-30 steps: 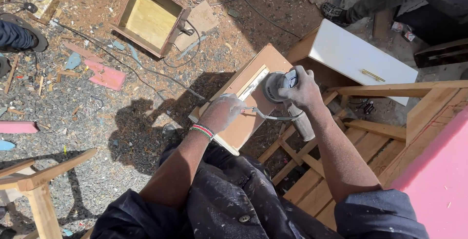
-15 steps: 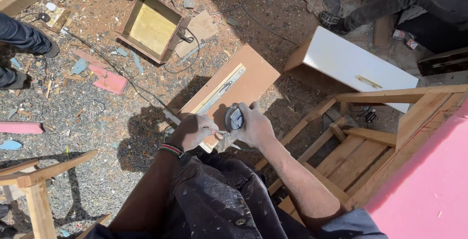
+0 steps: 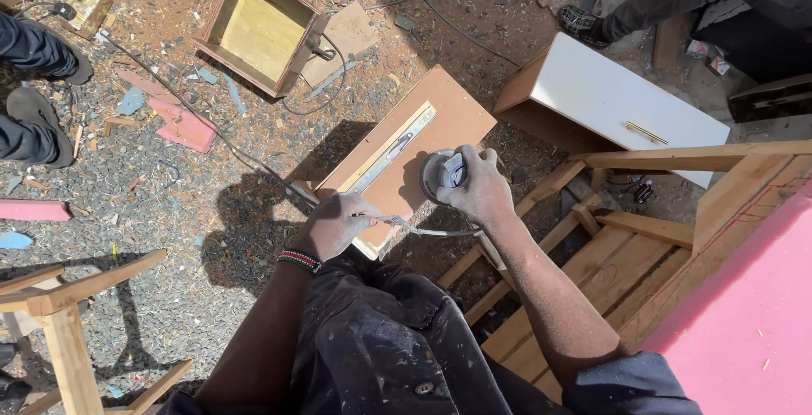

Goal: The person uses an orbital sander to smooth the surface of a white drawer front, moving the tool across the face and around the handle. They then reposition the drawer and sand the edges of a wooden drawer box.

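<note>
— What do the hands hold?
— The left hand (image 3: 334, 222) presses the board's (image 3: 406, 157) near edge, pinching a cord (image 3: 423, 230). The right hand (image 3: 480, 186) grips a round sander (image 3: 440, 175) on it.
— Beyond?
— A white cabinet (image 3: 622, 102), an open box (image 3: 258, 26).

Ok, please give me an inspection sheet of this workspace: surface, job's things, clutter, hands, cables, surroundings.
Surface: gravel ground covered in sawdust.
Job's things: brown board with a metal ruler lying on it; round sander pressed on the board.
Clutter: open wooden box, pink scraps, white cabinet.
Hands: right hand grips the sander; left hand rests on the board's near edge, holding the cord.
Cables: sander cord between the hands; black cable across the ground.
Surroundings: wooden frame, pink panel, other people's legs.
</note>
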